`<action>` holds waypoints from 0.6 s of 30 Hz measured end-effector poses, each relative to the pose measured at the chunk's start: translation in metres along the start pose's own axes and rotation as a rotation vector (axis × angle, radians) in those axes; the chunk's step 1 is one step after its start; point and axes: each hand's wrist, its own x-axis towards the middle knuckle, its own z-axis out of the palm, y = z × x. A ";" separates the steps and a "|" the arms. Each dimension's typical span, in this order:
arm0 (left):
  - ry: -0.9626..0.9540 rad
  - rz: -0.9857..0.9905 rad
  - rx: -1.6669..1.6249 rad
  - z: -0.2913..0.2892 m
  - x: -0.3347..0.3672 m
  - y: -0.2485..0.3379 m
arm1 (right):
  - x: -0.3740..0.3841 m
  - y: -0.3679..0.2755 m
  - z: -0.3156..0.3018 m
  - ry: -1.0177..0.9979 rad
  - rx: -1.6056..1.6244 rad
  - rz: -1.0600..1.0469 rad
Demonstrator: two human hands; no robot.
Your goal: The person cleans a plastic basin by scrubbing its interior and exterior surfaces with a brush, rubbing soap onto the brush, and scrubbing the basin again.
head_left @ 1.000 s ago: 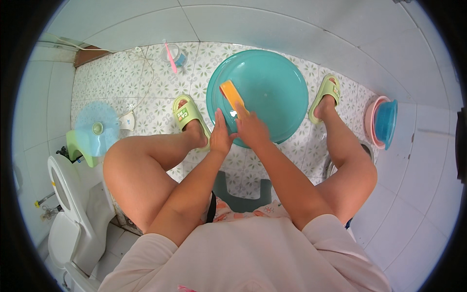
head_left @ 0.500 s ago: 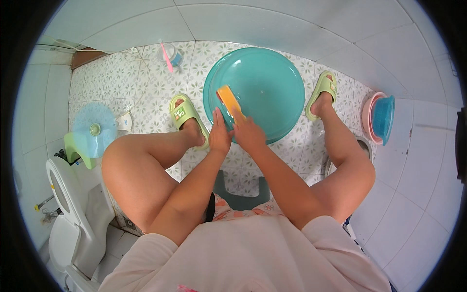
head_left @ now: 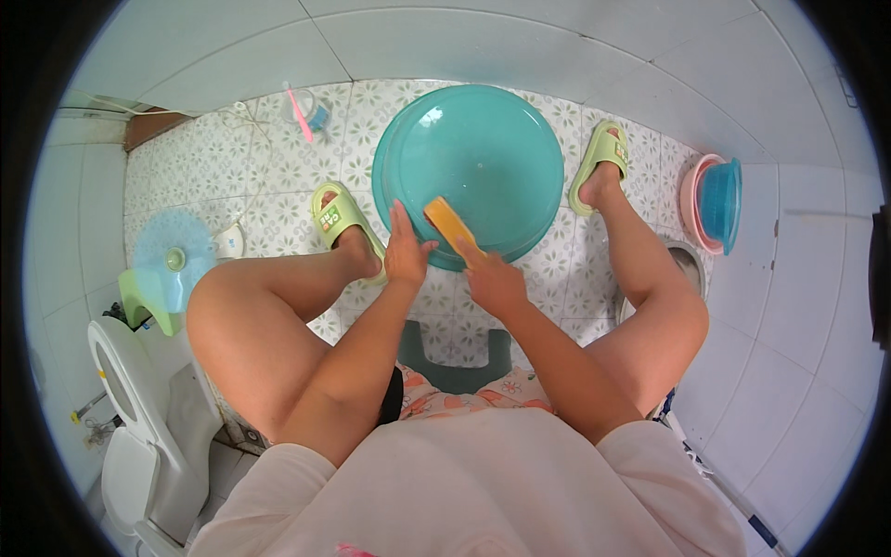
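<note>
A large teal plastic basin (head_left: 501, 139) sits on the floor between my feet. My right hand (head_left: 497, 283) grips the handle of a yellow-orange brush (head_left: 447, 223), held slantwise over the basin's near edge. The brush's darker underside shows only as a thin strip at its left side. My left hand (head_left: 406, 252) is beside the basin's near left edge, its fingers stretched out and thumb apart, holding nothing. I cannot tell whether its fingertips touch the rim.
Green slippers (head_left: 343, 221) are on my feet. At the back left stands a clear cup (head_left: 314, 113) with a pink-handled brush (head_left: 299, 111). Pink and blue basins (head_left: 716, 204) lean by the right wall. A toilet (head_left: 153, 408) and a blue lid-like disc (head_left: 174, 252) are at left.
The brush has come back toward me and slightly right with my right hand. My left hand has moved apart from my right, its thumb spreading. The whole view has shifted slightly.
</note>
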 end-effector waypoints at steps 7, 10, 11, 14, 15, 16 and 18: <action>-0.085 -0.078 0.003 0.002 0.007 0.002 | 0.008 -0.008 -0.012 -0.010 -0.042 -0.031; -0.087 -0.124 -0.007 -0.004 0.007 0.003 | -0.022 0.017 -0.020 -0.070 -0.074 -0.005; -0.057 -0.106 -0.010 -0.002 0.008 0.003 | -0.029 0.026 -0.020 -0.068 -0.069 0.046; -0.020 -0.083 -0.005 0.000 0.009 0.007 | -0.042 0.042 -0.012 -0.001 -0.062 0.160; -0.010 -0.084 0.005 -0.001 0.009 0.008 | -0.042 0.045 -0.008 0.063 -0.060 0.218; -0.012 -0.081 0.006 -0.003 0.008 0.013 | -0.041 0.046 -0.005 0.064 -0.058 0.221; -0.068 -0.131 -0.031 -0.007 0.008 0.022 | -0.035 0.045 0.003 0.149 -0.010 0.145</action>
